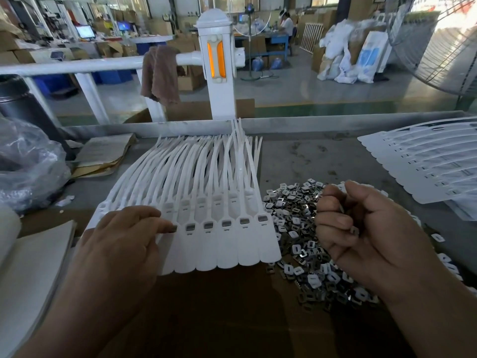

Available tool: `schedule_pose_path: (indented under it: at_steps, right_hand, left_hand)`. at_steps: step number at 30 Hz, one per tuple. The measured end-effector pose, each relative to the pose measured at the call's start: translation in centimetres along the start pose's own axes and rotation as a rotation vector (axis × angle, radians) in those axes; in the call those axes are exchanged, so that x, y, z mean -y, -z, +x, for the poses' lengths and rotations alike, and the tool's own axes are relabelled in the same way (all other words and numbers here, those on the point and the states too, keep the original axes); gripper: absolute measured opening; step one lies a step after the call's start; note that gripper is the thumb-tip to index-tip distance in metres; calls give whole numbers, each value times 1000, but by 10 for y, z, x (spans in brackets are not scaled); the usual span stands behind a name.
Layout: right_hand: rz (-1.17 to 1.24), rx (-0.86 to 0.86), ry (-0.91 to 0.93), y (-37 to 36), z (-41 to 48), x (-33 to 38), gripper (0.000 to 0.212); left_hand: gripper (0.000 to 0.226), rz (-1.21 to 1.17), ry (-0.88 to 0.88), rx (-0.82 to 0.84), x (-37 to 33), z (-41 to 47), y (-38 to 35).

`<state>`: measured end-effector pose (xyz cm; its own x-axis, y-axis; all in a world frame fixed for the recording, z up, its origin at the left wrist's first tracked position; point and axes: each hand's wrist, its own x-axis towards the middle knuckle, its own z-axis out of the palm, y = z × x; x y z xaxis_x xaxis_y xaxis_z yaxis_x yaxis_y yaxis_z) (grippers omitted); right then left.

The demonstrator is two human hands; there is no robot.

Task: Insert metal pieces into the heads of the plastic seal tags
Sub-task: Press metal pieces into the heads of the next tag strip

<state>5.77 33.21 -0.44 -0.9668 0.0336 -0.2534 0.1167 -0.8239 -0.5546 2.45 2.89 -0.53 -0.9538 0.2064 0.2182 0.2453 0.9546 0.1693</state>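
A joined strip of white plastic seal tags [232, 244] lies flat in front of me, tails fanned toward the far rail. Several heads on its right half show a grey metal piece seated in them [262, 218]. My left hand [121, 244] rests flat on the strip's left part, a fingertip pressing on one head. A heap of small metal pieces [296, 223] lies just right of the strip. Above that heap hovers my right hand [361, 228], fingers curled around several metal pieces, one pinched at the fingertips.
Another strip of white tags [426, 161] lies at the far right. A crumpled plastic bag [28, 166] and worn cardboard [103, 156] sit at the left. Brown cardboard [219, 319] covers the near table. A metal rail [309, 122] edges the back.
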Motion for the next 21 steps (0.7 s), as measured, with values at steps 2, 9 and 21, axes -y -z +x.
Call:
schedule_pose_path:
  at_steps: [2, 9, 21]
  right_hand:
    - [3, 0, 2, 0, 0, 0, 29]
    - [103, -110, 29, 2, 2, 2, 36]
    - [200, -53, 39, -8, -4, 0, 59]
  left_hand:
    - [31, 35, 13, 17, 0, 0, 1]
    - [33, -41, 34, -43, -1, -3, 4]
    - [40, -276, -195, -288, -62, -16, 16]
